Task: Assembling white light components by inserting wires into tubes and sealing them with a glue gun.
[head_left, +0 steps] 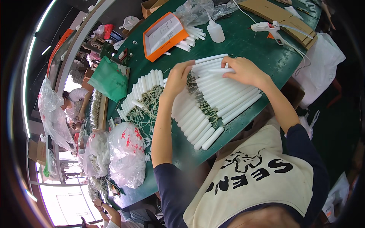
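Note:
Two fans of white tubes (pixel 224 97) with thin cords lie side by side on the green table (pixel 243 41). My left hand (pixel 176 79) rests on the cord ends between the two rows, fingers bent down onto the tubes. My right hand (pixel 243 70) is at the top of the right row and pinches one white tube (pixel 220 70) between thumb and fingers. A further row of white tubes (pixel 142 89) with loose cords (pixel 146 108) lies to the left.
An orange-edged box lid (pixel 164 36), a squeeze bottle (pixel 216 31), a white glue gun (pixel 268 28) and cardboard (pixel 277 15) lie at the far side. Filled plastic bags (pixel 127 154) and a green bag (pixel 110 78) sit left. Other people work at the left.

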